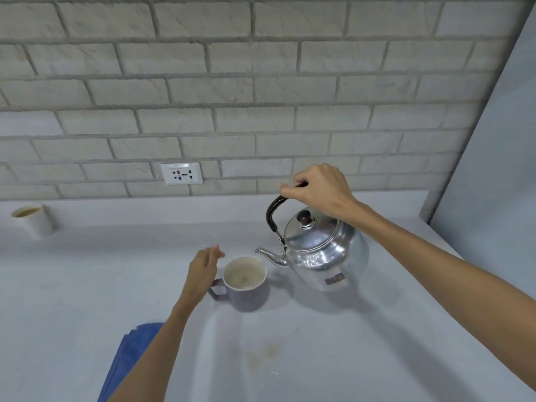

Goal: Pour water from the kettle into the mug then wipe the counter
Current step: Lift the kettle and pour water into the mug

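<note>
A shiny metal kettle (324, 253) with a black handle is tilted slightly, its spout pointing left just above the rim of a lilac mug (246, 294). My right hand (319, 190) grips the top of the kettle's handle. The mug stands on the pale counter (333, 343), handle to the left, with a whitish inside; I see no stream of water. My left hand (203, 271) is beside the mug's handle, fingers apart, holding nothing. A folded blue cloth (130, 355) lies on the counter at the front left, partly hidden by my left forearm.
A white paper cup (34, 221) stands on the ledge at the far left. A wall socket (181, 173) sits in the brick wall behind. A faint brownish stain (266, 355) marks the counter in front of the mug. A pale wall (493, 169) bounds the right.
</note>
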The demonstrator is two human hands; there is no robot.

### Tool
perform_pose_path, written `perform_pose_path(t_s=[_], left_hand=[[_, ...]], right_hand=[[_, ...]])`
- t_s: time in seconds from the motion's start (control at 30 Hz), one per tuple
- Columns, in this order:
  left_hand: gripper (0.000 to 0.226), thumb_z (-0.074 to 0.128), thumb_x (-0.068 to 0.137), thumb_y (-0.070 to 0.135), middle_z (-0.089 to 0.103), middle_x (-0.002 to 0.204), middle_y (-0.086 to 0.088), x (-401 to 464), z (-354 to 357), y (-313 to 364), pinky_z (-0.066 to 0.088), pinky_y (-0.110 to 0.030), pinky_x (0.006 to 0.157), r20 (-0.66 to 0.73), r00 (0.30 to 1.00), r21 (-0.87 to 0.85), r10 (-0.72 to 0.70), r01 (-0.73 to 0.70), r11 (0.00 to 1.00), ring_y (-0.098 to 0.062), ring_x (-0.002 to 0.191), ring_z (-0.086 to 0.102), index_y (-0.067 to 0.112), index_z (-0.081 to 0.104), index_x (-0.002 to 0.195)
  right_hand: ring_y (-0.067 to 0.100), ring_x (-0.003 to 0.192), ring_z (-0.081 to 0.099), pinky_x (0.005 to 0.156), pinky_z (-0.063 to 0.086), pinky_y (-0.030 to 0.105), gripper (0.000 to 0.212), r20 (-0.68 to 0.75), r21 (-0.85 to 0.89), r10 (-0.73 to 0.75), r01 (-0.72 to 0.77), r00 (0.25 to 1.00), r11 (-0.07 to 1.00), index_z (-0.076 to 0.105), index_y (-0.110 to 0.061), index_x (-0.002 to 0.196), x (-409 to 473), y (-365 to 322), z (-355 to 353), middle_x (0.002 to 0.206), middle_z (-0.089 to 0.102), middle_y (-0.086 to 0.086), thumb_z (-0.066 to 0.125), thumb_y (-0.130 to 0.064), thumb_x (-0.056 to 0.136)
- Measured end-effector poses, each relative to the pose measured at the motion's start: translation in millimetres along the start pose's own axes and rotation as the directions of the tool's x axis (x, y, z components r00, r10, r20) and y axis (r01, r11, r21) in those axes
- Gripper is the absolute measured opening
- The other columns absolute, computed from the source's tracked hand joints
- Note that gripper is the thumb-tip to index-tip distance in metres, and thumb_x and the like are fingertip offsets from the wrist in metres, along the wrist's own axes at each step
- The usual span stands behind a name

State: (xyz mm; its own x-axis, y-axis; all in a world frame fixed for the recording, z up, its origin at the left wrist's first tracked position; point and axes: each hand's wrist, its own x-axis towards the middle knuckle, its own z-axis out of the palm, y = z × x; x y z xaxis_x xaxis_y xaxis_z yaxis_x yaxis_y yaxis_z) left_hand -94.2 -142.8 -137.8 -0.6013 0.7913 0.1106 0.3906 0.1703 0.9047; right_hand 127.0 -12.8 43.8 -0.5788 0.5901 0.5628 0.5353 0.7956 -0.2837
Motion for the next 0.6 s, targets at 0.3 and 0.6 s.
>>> perform_pose_path(t_s=[0.3, 0.6], left_hand=[[0.042, 0.045, 0.095, 0.030, 0.061, 0.061, -0.003, -25.0, 13.2, -26.4, 0.045, -0.028, 0.057, -0.164, 0.975, -0.214, -0.152, 0.116, 0.970, -0.018, 0.059, 0.054, 0.003, 0.059, 0.065], [0.042, 0.047, 0.092, 0.021, 0.051, 0.056, -0.011, -41.6, 17.1, -40.5, 0.035, -0.028, 0.055, -0.164, 0.977, -0.280, -0.138, 0.088, 0.956, -0.015, 0.053, 0.043, 0.006, 0.046, 0.053]], right_hand=[[0.017, 0.048, 0.021, 0.046, 0.025, 0.024, 0.054, 0.084, -0.105, -0.103, 0.111, 0.991, 0.988, 0.034, -0.014, 0.047, -3.7, -16.9, 19.8, 0.045, 0.028, 0.001, 0.061, -0.047, 0.079], [0.016, 0.044, 0.027, 0.045, 0.023, 0.023, 0.053, 0.119, -0.130, -0.142, 0.158, 0.983, 0.979, 0.048, -0.010, 0.046, -1.8, -23.7, 18.2, 0.040, 0.030, -0.001, 0.063, -0.048, 0.080]])
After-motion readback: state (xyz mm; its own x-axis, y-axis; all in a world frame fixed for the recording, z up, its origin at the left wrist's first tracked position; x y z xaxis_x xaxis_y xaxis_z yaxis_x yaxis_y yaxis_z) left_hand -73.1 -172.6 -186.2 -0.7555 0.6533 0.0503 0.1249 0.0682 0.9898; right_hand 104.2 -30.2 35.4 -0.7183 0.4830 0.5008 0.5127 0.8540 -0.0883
